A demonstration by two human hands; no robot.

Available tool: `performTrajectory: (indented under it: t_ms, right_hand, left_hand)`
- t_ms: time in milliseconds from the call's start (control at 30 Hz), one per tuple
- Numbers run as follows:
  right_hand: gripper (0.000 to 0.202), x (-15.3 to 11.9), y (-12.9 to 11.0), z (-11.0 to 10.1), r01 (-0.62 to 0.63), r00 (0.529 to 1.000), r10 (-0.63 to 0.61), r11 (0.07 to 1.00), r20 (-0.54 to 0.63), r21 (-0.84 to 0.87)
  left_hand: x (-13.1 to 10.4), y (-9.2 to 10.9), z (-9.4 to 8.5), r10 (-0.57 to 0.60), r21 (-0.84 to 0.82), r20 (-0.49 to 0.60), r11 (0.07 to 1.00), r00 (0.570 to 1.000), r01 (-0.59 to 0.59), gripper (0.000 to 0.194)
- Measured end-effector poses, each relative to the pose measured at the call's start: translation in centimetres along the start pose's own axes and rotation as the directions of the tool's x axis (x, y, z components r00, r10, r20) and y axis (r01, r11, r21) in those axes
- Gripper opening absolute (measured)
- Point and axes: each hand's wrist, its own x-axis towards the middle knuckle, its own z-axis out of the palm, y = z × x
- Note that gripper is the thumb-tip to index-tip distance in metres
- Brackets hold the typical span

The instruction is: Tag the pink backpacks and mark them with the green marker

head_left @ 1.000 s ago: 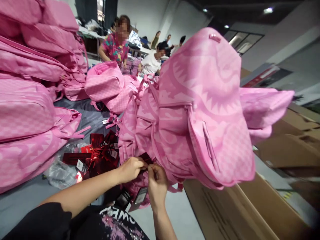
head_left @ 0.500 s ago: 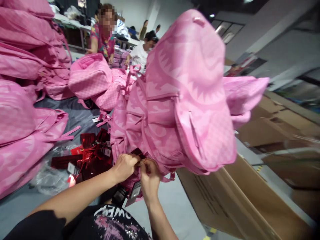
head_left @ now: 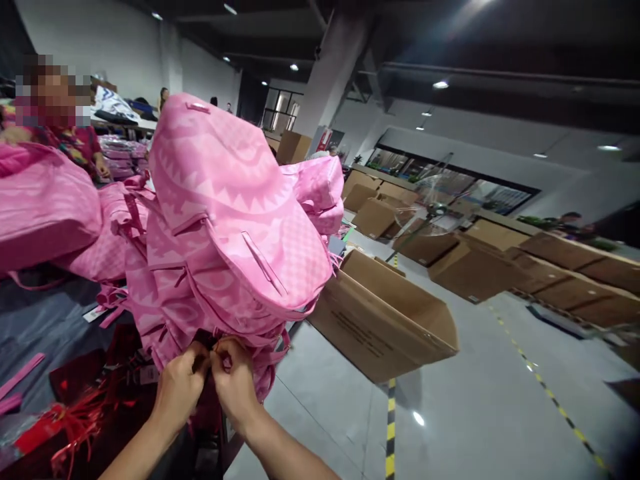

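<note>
Pale walls (head_left: 120, 53) and a dark ceiling (head_left: 500, 40) with small lights enclose you, and a smooth grey floor (head_left: 450, 413) spreads at 5 o'clock, marked with yellow-and-black tape (head_left: 391, 433). Brown boxes (head_left: 475, 273) line 3 o'clock; a nearer open box (head_left: 365, 337) lies between 4 and 5. At 9 o'clock you have a dark cloth-covered table (head_left: 30, 320). Its pile of pink backpacks (head_left: 240, 200) leans towards you just below 10 o'clock, probably stacked that way so the lower ends come to your fingers. Beyond, at 10 o'clock, is a co-worker (head_left: 87, 143). Your hands nearly meet at 8 o'clock, against the pile's lower end, likely because something so small needs both sets of fingertips. Red tags (head_left: 75, 370) lie beyond your left forearm, apparently for easy reach. Your left hand (head_left: 183, 383) pinches narrowly on what looks like a dark tag (head_left: 203, 337); your right hand (head_left: 235, 380) pinches just beside it, seemingly on a thin cord (head_left: 219, 345), too small to be sure.
</note>
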Motion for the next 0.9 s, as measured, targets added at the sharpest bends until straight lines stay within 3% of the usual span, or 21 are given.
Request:
performTrajectory:
  t_ms: [100, 200, 333, 400, 533, 733, 900]
  right_hand:
    - [0.011, 0.2, -0.1, 0.0, 0.010, 1.000, -0.009, 1.000, -0.027, 0.028]
    - [0.011, 0.3, -0.2, 0.1, 0.031, 0.999, -0.030, 0.998, -0.021, 0.045]
    - [0.013, 0.3, -0.1, 0.5, 0.024, 0.998, -0.021, 0.997, -0.058, 0.068]
    - [0.012, 0.3, 0.0, 0.7, 0.008, 0.997, 0.000, 0.995, -0.083, 0.095]
    - [0.010, 0.2, 0.1, 0.8, -0.009, 0.996, 0.022, 0.989, -0.081, 0.151]
    - [0.012, 0.3, -0.6, 0.4, -0.085, 0.995, 0.096, 0.966, -0.034, 0.243]
    - [0.009, 0.4, -1.1, 0.4, -0.123, 0.989, 0.142, 0.939, -0.037, 0.322]
  left_hand:
    - [-0.2, -0.4, 0.4, 0.086, 0.059, -0.075, 0.995, 0.993, -0.082, 0.026]
    - [-0.1, -0.6, 0.4, 0.167, 0.121, -0.076, 0.980, 0.983, -0.157, 0.030]
    - [0.3, 0.2, 0.2, 0.078, 0.250, -0.063, 0.967, 0.995, -0.060, 0.024]
    - [0.4, 0.3, 0.1, 0.097, 0.200, -0.063, 0.976, 0.993, -0.082, 0.022]
    - [0.5, -0.1, -0.7, 0.268, 0.018, -0.011, 0.963, 0.963, -0.267, 0.025]
    - [0.7, 0.2, -1.2, 0.228, 0.076, -0.092, 0.972, 0.969, -0.221, 0.018]
    - [1.0, 0.1, -1.5, 0.320, -0.008, -0.010, 0.947, 0.947, -0.320, 0.023]
